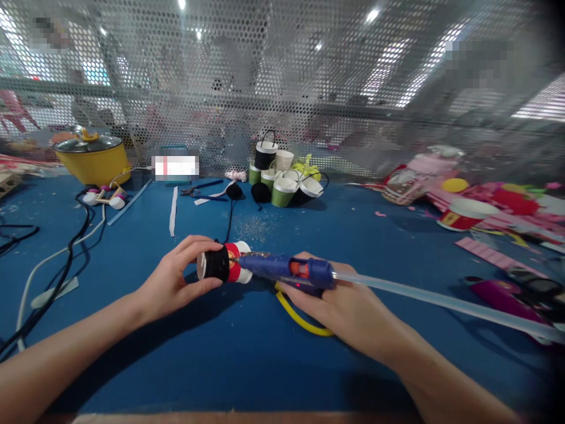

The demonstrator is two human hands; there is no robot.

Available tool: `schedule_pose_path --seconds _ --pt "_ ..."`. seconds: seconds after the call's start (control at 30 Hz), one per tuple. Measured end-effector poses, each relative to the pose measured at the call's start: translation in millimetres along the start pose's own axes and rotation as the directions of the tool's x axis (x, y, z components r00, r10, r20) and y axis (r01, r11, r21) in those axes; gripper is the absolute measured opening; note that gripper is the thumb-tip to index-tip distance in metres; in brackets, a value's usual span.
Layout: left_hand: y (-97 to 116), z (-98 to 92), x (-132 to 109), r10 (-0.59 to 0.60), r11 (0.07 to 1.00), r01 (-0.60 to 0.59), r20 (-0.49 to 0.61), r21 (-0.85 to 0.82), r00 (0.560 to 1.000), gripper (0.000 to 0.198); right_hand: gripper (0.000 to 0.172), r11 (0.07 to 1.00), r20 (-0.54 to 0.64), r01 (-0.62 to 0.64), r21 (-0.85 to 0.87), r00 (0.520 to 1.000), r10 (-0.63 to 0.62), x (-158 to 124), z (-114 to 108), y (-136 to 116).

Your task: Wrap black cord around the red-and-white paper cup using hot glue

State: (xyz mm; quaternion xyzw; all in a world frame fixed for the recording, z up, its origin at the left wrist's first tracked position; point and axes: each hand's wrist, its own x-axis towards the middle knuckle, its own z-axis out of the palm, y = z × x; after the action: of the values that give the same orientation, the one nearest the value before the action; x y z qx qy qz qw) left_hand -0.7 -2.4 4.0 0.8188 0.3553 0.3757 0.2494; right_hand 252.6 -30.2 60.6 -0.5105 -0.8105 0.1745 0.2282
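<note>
Between thumb and fingers, my left hand (176,274) grips a small paper cup (244,272) lying on its side above the table. Black yarn (217,264) is wound around its base end, and red print and a white rim show at the other end. My right hand (335,300) is closed around the handle of a blue hot glue gun (273,267). The gun's nozzle points left and meets the cup at the edge of the yarn. A long translucent glue stick (424,300) sticks out of its back. A yellow cord (300,318) curves below the gun.
Several small yarn-wrapped cups (285,191) stand at the back, beside black yarn balls (234,190) and pliers (198,191). A yellow pot (95,162) with a glass lid and loose cables (66,265) are at left. Craft scraps and a paper bowl (468,213) lie at right. A perforated metal screen (282,76) rises behind.
</note>
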Motion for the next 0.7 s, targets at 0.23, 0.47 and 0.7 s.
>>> schedule_pose_path --seconds 0.23,0.47,0.7 --pt "0.2 0.2 0.1 0.026 0.998 -0.025 -0.019 0.05 0.999 0.038 0.012 1.0 0.023 0.006 -0.004 1.0 -0.006 -1.8 -0.2 -0.2" --pt "2.0 3.1 -3.8 0.104 0.988 -0.105 0.01 0.114 0.994 0.038 0.009 0.999 -0.02 -0.036 -0.002 0.999 0.036 0.5 0.6 2.0" --pt "2.7 4.3 -4.9 0.183 0.968 -0.192 0.067 0.161 0.981 0.034 0.015 0.994 -0.029 0.078 -0.082 0.996 -0.081 2.6 -4.0 -0.9"
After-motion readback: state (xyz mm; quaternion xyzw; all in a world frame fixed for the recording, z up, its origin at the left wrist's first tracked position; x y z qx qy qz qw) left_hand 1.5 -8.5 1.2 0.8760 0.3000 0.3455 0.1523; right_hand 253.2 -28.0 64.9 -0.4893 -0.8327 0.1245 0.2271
